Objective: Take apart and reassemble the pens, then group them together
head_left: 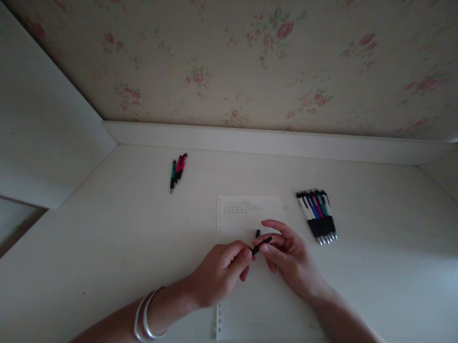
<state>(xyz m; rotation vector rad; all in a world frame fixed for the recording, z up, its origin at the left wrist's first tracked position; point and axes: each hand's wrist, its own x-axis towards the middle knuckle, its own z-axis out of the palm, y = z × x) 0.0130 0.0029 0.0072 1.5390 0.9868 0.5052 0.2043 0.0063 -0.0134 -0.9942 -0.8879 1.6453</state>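
My left hand is closed, its thumb and forefinger pinching one end of a short black pen part. My right hand has thumb and forefinger on the same part near its other end, while its remaining fingers are loosely bent. A second small black piece shows just beyond the fingertips; I cannot tell whether it is held or lies on the paper. Both hands are over a sheet of punched paper, which has lines of handwriting near its top.
Several click pens lie side by side right of the paper, with white, blue, purple and green barrels. Farther back at the left is a small group of pens, red and green. A white ledge and flowered wall close off the white desk.
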